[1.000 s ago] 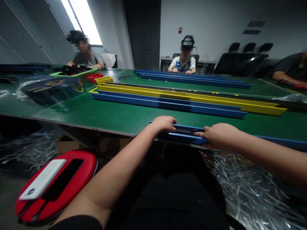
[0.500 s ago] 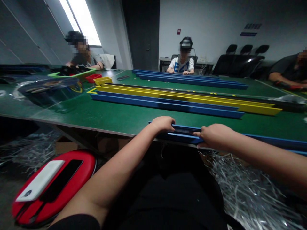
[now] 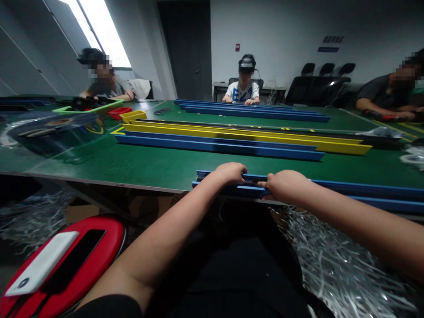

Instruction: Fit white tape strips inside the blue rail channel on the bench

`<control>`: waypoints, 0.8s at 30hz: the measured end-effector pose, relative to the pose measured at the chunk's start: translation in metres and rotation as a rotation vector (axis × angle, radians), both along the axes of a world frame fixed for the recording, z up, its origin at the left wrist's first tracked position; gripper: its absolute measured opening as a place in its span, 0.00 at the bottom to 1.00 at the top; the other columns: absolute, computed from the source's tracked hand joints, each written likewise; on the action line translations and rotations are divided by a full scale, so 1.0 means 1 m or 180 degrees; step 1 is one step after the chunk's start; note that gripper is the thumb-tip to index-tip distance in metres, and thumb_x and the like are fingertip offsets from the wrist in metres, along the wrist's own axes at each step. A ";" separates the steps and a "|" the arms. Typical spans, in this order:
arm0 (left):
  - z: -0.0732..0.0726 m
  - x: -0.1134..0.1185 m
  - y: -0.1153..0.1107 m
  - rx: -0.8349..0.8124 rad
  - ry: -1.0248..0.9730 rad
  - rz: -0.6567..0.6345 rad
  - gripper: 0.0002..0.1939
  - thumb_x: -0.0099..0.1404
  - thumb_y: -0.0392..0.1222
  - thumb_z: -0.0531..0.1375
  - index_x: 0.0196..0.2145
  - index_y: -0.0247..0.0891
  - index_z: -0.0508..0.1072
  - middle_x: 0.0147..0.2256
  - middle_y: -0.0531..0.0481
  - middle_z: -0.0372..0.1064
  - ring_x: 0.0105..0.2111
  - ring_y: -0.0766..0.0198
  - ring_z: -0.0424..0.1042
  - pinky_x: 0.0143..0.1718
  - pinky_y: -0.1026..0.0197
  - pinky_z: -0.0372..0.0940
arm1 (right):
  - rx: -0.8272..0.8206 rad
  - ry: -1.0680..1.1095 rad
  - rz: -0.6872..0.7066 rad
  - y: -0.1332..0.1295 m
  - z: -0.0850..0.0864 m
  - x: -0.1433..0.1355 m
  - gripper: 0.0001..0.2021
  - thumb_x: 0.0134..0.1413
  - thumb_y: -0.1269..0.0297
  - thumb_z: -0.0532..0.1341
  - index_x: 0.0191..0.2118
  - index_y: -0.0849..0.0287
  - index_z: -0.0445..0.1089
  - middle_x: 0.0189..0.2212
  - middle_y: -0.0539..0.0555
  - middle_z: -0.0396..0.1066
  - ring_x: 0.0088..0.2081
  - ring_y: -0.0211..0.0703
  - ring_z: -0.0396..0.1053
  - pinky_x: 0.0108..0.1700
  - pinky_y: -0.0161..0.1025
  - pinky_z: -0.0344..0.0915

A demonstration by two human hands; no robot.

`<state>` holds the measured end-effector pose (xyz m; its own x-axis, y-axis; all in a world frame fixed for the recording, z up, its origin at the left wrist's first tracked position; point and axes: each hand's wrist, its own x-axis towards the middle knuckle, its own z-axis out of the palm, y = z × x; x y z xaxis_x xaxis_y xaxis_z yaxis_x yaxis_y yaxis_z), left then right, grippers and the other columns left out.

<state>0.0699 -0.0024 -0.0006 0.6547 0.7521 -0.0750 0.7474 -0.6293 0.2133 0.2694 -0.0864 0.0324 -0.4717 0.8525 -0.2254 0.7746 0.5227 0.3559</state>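
A long blue channel-shaped strip (image 3: 351,189) lies along the near edge of the table, its left end just past my left wrist. My left hand (image 3: 232,172) bends over it, with fingers curled at the far wall. Close by on the right, my right hand (image 3: 287,184) grips the near wall, the index finger reaching into the groove and the thumb lower down. A small gap separates the hands. Whether anything small sits under the fingertips is hidden.
Beyond lie another blue strip (image 3: 218,147), a yellow strip (image 3: 351,148) and more blue strips (image 3: 258,112). Left are yellow (image 3: 133,116) and red bins (image 3: 119,113). A red stool (image 3: 111,247) carries phone-like objects; shredded strips (image 3: 344,265) lie below. Co-workers sit around the table.
The view has turned slightly, shifting the scene left. My left hand has slid right along the blue strip, closer to my right hand, and more of the strip's left end shows.
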 end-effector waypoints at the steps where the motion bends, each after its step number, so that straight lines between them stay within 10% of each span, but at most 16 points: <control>1: 0.000 0.001 -0.001 -0.0003 0.0013 0.0028 0.21 0.57 0.46 0.60 0.49 0.48 0.74 0.46 0.49 0.76 0.43 0.56 0.74 0.38 0.61 0.66 | 0.0008 0.0061 -0.0006 0.000 0.000 0.001 0.25 0.54 0.43 0.58 0.54 0.49 0.73 0.32 0.60 0.74 0.27 0.49 0.71 0.27 0.40 0.58; 24: -0.005 -0.009 0.002 0.0209 -0.0089 -0.0168 0.14 0.59 0.48 0.59 0.42 0.46 0.78 0.39 0.46 0.77 0.38 0.56 0.74 0.34 0.60 0.62 | -0.0706 0.1335 -0.0151 -0.002 0.022 0.040 0.26 0.56 0.56 0.59 0.61 0.40 0.65 0.44 0.53 0.77 0.37 0.46 0.75 0.34 0.38 0.65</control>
